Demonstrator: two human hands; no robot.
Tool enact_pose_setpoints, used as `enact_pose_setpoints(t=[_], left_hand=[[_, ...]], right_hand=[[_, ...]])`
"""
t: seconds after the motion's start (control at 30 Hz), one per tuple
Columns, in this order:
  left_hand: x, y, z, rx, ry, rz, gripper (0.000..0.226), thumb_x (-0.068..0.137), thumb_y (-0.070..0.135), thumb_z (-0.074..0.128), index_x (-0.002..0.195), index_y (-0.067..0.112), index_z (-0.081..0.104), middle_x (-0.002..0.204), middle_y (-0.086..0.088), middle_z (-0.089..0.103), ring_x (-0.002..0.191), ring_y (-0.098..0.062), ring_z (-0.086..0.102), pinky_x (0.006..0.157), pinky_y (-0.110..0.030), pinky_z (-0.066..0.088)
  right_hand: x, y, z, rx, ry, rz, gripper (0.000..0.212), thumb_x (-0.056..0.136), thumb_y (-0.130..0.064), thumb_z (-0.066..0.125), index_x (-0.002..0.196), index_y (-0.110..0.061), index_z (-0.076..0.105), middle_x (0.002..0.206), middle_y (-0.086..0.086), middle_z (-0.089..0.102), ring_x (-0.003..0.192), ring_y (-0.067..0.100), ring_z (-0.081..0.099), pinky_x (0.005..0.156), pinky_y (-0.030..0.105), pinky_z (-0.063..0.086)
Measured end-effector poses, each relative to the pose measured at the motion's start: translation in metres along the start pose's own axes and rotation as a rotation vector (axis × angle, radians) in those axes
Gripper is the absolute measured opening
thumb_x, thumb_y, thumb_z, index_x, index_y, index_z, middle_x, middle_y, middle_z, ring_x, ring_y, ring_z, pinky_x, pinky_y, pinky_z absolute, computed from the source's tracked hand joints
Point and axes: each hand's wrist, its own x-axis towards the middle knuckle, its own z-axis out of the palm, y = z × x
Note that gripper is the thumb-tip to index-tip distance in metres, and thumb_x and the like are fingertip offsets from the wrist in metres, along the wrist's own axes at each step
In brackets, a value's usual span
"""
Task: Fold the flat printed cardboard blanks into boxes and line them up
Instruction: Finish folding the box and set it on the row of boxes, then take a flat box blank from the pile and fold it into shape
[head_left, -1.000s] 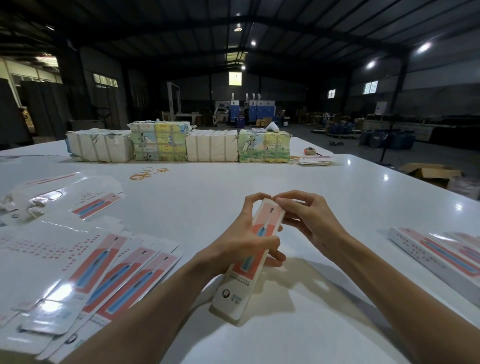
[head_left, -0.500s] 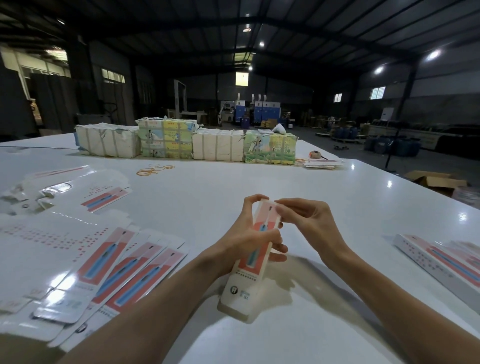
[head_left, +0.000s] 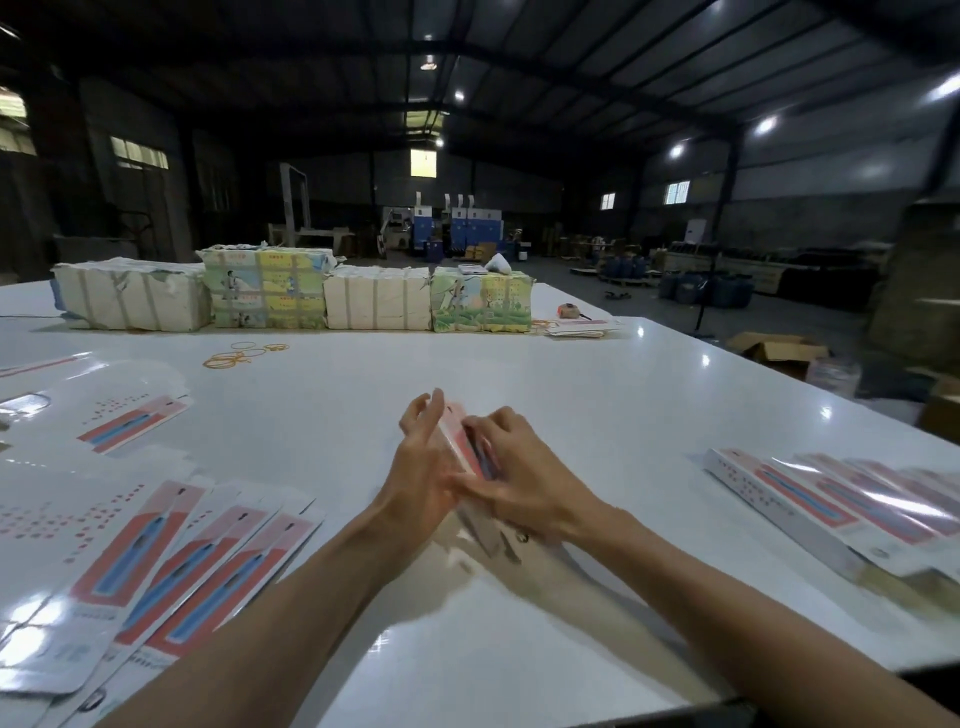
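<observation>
A slim folded box (head_left: 457, 436), white with a red and blue print, sits between my two hands above the middle of the white table (head_left: 519, 374). My right hand (head_left: 519, 480) lies over its face with fingers curled round it. My left hand (head_left: 423, 467) is at its left side, fingers straight and spread, the palm against the box. The frame is blurred by motion, and the box's lower half is hidden. Flat printed blanks (head_left: 171, 566) fan out at the near left. Folded boxes (head_left: 831, 509) lie in a row at the right.
Wrapped bundles (head_left: 291, 296) of printed stock line the table's far edge. Loose rubber bands (head_left: 241, 354) lie in front of them, and more flat blanks (head_left: 130, 423) at the far left. A small stack of cards (head_left: 582, 327) is at the far right corner. Cardboard cartons (head_left: 779, 351) stand on the floor.
The box has turned from facing me to nearly edge-on. My right hand slid from its top end down over its face. My left fingers have let go and straightened. The view has tilted down.
</observation>
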Motion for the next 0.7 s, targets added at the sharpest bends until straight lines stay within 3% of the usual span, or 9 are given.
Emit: enact_pose_setpoints(t=[0.03,0.1,0.17,0.23,0.3,0.37,0.5,0.7], left_hand=[[0.007,-0.006,-0.004,0.049,0.009,0.016,0.027,0.111,0.04,0.042,0.137,0.035,0.049,0.16,-0.017,0.045,0.146,-0.037,0.046,0.074,-0.023,0.06],[0.026,-0.019,-0.012,0.151,-0.021,0.041,0.038,0.11,0.044,0.047,0.146,0.037,0.042,0.154,-0.014,0.052,0.137,-0.034,0.056,0.069,-0.023,0.063],[0.044,-0.031,-0.02,0.244,-0.058,0.041,0.05,0.107,0.044,0.054,0.153,0.035,0.036,0.135,-0.013,0.068,0.121,-0.029,0.068,0.085,-0.033,0.063],[0.051,-0.039,-0.027,0.359,-0.101,0.059,0.038,0.107,0.037,0.058,0.143,0.028,0.051,0.113,-0.011,0.078,0.108,-0.025,0.074,0.093,-0.038,0.061],[0.055,-0.042,-0.033,0.463,-0.16,0.092,0.024,0.108,0.026,0.057,0.13,0.024,0.067,0.103,-0.009,0.079,0.104,-0.025,0.075,0.091,-0.035,0.061],[0.057,-0.044,-0.035,0.53,-0.223,0.119,0.023,0.108,0.015,0.056,0.121,0.021,0.074,0.096,-0.01,0.078,0.098,-0.024,0.073,0.086,-0.031,0.061],[0.061,-0.047,-0.037,0.601,-0.299,0.13,0.027,0.107,0.009,0.055,0.11,0.021,0.079,0.09,-0.013,0.075,0.087,-0.02,0.07,0.084,-0.029,0.06],[0.065,-0.05,-0.043,0.663,-0.347,0.142,0.027,0.106,0.009,0.055,0.109,0.021,0.079,0.089,-0.013,0.074,0.085,-0.018,0.069,0.08,-0.022,0.057]], right_hand=[[-0.001,0.001,-0.004,-0.01,0.019,0.002,0.061,0.097,-0.061,0.06,0.143,-0.021,0.054,0.12,-0.001,0.051,0.107,0.012,0.048,0.088,0.021,0.043],[-0.003,0.008,-0.02,-0.076,0.07,0.026,0.047,0.099,-0.048,0.064,0.133,-0.016,0.063,0.117,0.005,0.057,0.104,0.016,0.049,0.086,0.028,0.05],[-0.011,0.02,-0.041,-0.171,0.083,0.105,0.044,0.098,-0.041,0.069,0.132,-0.013,0.064,0.12,0.009,0.061,0.104,0.019,0.052,0.087,0.033,0.055],[-0.027,0.039,-0.06,-0.278,0.088,0.205,0.042,0.096,-0.04,0.069,0.13,-0.016,0.064,0.121,0.007,0.063,0.105,0.021,0.055,0.087,0.037,0.057],[-0.05,0.058,-0.076,-0.373,0.071,0.311,0.037,0.097,-0.042,0.066,0.126,-0.02,0.062,0.12,0.002,0.063,0.104,0.018,0.056,0.085,0.038,0.057],[-0.076,0.074,-0.088,-0.463,0.06,0.41,0.034,0.1,-0.043,0.061,0.129,-0.023,0.059,0.125,-0.002,0.062,0.103,0.014,0.057,0.089,0.034,0.055],[-0.119,0.097,-0.103,-0.805,0.043,0.531,0.037,0.105,-0.028,0.05,0.141,-0.018,0.052,0.14,0.002,0.055,0.127,0.021,0.049,0.113,0.038,0.04],[-0.143,0.099,-0.121,-0.94,0.018,0.631,0.039,0.108,-0.023,0.047,0.147,-0.017,0.048,0.15,0.005,0.052,0.136,0.022,0.049,0.114,0.038,0.043]])
